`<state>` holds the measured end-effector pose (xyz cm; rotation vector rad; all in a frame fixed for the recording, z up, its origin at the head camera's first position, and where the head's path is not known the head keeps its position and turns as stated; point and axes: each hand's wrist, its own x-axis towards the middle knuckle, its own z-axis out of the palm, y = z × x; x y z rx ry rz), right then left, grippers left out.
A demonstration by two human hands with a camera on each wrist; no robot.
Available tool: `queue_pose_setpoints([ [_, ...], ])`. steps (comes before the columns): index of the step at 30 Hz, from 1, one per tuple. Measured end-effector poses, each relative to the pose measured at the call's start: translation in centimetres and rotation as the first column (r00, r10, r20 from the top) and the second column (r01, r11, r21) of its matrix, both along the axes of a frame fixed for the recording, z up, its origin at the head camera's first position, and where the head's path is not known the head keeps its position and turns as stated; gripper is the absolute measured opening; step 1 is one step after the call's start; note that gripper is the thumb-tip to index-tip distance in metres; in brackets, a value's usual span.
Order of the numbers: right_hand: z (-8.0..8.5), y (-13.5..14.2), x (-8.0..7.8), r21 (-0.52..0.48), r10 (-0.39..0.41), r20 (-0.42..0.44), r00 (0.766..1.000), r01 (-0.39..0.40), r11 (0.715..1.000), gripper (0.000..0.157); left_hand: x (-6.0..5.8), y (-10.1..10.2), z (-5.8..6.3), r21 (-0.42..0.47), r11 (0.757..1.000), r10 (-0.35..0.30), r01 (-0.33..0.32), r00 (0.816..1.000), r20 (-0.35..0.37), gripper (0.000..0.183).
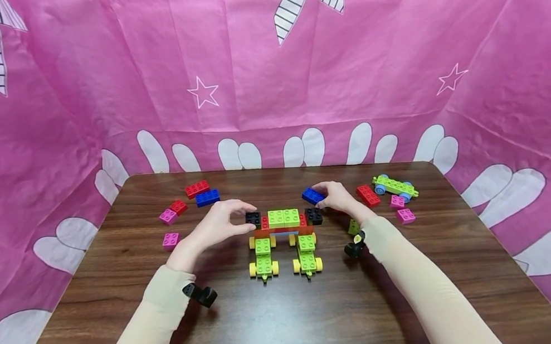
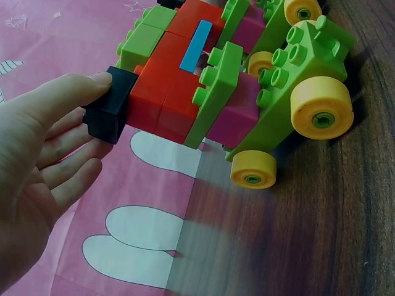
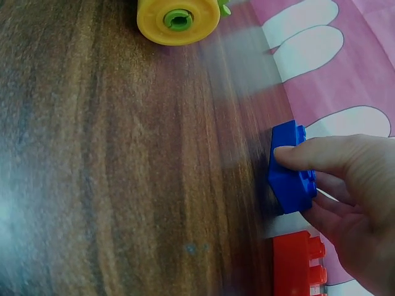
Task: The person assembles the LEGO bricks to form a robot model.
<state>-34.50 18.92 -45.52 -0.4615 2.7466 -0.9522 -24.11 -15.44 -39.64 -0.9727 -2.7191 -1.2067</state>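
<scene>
At mid-table stands a toy brick build: two lime wheeled bases [image 1: 264, 263] with yellow wheels, bridged by red bricks [image 2: 162, 92] and topped in lime [image 1: 283, 217]. Small black bricks form both its upper ends. My left hand [image 1: 216, 223] pinches the left black brick [image 2: 111, 106], thumb on one face and fingertips at the other. Behind the build's right end, my right hand [image 1: 337, 196] holds a blue brick [image 3: 289, 176] between thumb and fingers, low over the wood. The right black brick [image 1: 313, 216] sits just in front of that hand.
At the left lie red [image 1: 198, 188], blue [image 1: 207, 197] and pink [image 1: 170, 240] bricks. Off to the right are a red brick [image 1: 368, 196], pink bricks [image 1: 405, 216] and a lime base with blue wheels [image 1: 394, 185]. A lime brick [image 1: 353, 227] lies by my right wrist.
</scene>
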Motion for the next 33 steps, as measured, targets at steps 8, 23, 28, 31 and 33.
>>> queue_pose_setpoints([
  [8,-0.1,0.0,-0.2,-0.023,0.051,-0.015,0.999,-0.051,0.998,0.054,0.1,-0.1,-0.1,0.009,1.0,-0.005,0.005,1.0,-0.006,0.036],
  [23,0.0,-0.5,-0.1,0.06,0.002,-0.015,1.0,-0.001,0.998,0.048,0.0,0.0,-0.1,0.011,1.0,-0.005,0.005,1.0,0.007,0.036],
  [28,0.5,-0.4,0.3,0.012,-0.011,-0.026,1.0,0.011,1.0,0.049,0.0,0.0,-0.1,0.006,1.0,-0.008,0.008,1.0,-0.003,0.036],
  [31,1.1,-0.5,0.4,-0.02,-0.028,-0.026,0.999,0.027,0.999,0.049,-0.1,0.0,-0.1,0.004,1.0,-0.011,0.011,1.0,-0.01,0.037],
  [33,1.6,-0.5,0.6,-0.04,-0.035,-0.033,0.999,0.033,0.999,0.049,0.0,0.0,0.0,0.004,1.0,-0.012,0.012,1.0,-0.012,0.037],
])
